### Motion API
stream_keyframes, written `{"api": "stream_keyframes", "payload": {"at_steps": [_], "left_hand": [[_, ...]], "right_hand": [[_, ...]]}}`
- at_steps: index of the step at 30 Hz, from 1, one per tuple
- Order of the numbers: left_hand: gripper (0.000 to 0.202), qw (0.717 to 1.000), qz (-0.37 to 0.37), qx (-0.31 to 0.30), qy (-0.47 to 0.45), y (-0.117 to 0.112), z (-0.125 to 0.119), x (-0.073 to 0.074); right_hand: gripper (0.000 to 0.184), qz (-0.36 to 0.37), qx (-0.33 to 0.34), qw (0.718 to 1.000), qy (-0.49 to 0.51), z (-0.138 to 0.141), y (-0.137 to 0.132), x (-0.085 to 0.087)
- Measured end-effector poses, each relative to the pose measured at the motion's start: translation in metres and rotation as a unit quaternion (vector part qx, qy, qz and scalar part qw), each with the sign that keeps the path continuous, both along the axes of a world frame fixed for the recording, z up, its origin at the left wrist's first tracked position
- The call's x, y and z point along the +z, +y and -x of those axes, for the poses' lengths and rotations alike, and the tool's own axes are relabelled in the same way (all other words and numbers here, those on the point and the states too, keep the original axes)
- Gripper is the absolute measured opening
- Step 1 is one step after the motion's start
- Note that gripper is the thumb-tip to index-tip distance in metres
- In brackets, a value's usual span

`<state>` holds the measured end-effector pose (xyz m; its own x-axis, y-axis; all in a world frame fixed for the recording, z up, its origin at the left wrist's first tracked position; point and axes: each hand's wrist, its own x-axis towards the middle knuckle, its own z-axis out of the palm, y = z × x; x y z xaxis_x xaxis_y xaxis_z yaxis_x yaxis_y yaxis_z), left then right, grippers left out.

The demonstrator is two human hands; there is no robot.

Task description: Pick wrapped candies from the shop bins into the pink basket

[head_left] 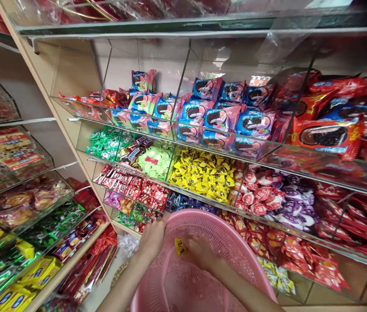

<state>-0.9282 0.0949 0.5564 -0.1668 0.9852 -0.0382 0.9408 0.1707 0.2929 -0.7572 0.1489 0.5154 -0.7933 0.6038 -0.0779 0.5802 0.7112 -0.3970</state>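
A large pink plastic basket (pixel 241 247) with a perforated wall is in front of me, low in the view. My left hand (pixel 153 236) is closed around the basket's left rim, its fingertips partly hidden. Inside the basket, my right hand (pixel 199 251) pinches a small yellow-wrapped candy (pixel 180 247) with dark print. The same kind of yellow candies (pixel 202 175) fill a glass compartment on the shelf just beyond the basket.
Glass-fronted shelves hold blue-and-pink cookie packs (pixel 217 117), orange cookie packs (pixel 328 134), green candies (pixel 103 143), red-and-white candies (pixel 261 190) and purple candies (pixel 297 203). Another shelf unit with packaged snacks (pixel 6 147) stands at the left. A thick glass shelf edge (pixel 183 28) crosses above.
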Motion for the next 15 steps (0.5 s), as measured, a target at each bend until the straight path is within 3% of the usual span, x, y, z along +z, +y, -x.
{"api": "stream_keyframes", "payload": {"at_steps": [3, 6, 10, 12, 15], "left_hand": [[0.039, 1.000, 0.009, 0.002, -0.007, 0.001, 0.002, 0.000], [0.039, 1.000, 0.019, 0.001, -0.003, 0.002, 0.003, 0.000], [0.041, 1.000, 0.022, -0.003, 0.000, 0.002, 0.004, -0.001], [0.040, 1.000, 0.011, -0.007, -0.009, 0.002, 0.004, -0.002], [0.040, 1.000, 0.012, -0.003, -0.008, 0.002, 0.005, -0.003]], "right_hand": [[0.013, -0.002, 0.022, 0.998, 0.051, -0.001, 0.001, 0.033], [0.009, -0.017, 0.027, 0.993, 0.113, -0.002, 0.007, 0.084], [0.011, -0.115, 0.005, 0.981, 0.157, 0.002, 0.034, 0.152], [0.009, -0.207, -0.032, 0.966, 0.150, 0.006, 0.053, 0.173], [0.016, -0.330, -0.075, 0.938, 0.080, 0.015, 0.078, 0.184]]}}
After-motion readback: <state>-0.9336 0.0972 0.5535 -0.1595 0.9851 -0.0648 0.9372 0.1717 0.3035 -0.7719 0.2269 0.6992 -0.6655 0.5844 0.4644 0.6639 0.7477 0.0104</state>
